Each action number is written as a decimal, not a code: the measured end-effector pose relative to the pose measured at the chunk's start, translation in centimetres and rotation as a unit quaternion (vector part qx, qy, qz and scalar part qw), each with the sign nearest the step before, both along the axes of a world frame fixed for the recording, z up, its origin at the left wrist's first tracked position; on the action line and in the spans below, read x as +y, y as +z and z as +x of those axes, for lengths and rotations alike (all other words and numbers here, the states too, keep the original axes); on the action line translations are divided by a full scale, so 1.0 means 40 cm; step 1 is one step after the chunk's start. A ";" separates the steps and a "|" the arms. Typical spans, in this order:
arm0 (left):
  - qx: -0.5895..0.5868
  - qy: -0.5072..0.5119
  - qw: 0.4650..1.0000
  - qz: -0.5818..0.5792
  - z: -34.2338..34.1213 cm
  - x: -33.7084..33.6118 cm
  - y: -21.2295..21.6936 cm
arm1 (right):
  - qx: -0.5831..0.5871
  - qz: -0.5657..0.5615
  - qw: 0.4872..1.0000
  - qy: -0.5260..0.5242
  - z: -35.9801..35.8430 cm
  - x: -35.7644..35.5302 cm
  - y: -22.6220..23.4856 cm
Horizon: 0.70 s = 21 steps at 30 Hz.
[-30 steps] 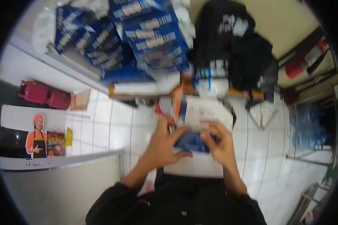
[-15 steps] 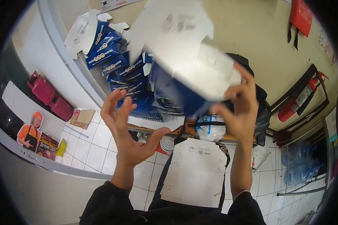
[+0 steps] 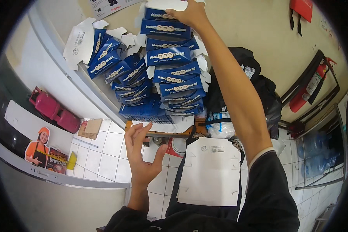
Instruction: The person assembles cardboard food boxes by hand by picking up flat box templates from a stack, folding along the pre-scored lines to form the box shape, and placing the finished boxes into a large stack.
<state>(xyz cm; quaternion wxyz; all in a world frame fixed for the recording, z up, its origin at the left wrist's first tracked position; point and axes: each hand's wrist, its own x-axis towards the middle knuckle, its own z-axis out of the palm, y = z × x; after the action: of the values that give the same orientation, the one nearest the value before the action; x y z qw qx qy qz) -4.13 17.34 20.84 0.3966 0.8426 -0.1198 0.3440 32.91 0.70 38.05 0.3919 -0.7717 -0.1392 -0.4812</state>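
Note:
My right hand (image 3: 189, 13) reaches far up and rests on a folded blue and white carton (image 3: 164, 14) at the top of a tall stack of folded blue cartons (image 3: 174, 77). My left hand (image 3: 141, 154) hovers open below the stack, fingers spread, holding nothing. A pile of flat white unfolded carton blanks (image 3: 212, 170) lies on my lap, on a black apron.
A second leaning stack of blue cartons (image 3: 116, 65) stands to the left against the white wall ledge. A black bag (image 3: 259, 85) sits behind the stacks. A red fire extinguisher (image 3: 311, 85) leans at right. Pink containers (image 3: 54, 110) and a cardboard piece (image 3: 89, 127) lie on the tiled floor at left.
A second ago both hands folded a carton over my lap. Half a second ago it was raised in my right hand. Now it sits atop the stack; my left hand has lowered, empty.

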 end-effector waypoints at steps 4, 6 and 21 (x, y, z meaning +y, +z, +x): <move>0.019 0.010 0.999 0.023 -0.003 0.019 -0.033 | 0.017 0.068 0.997 0.033 0.032 -0.044 -0.058; 0.034 0.003 0.999 0.026 0.004 0.010 -0.050 | 0.014 0.087 0.994 0.065 0.025 -0.083 -0.078; 0.536 -0.013 0.844 0.022 -0.137 -0.118 -0.602 | 0.468 0.011 0.873 -0.134 -1.037 -0.505 -1.034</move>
<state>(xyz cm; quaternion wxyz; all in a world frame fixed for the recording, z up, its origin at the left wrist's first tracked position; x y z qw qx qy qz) -9.62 12.62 -3.23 0.3849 0.9025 0.0927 -0.1694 -8.55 -19.51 -3.33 0.3519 -0.9134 0.1707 -0.1127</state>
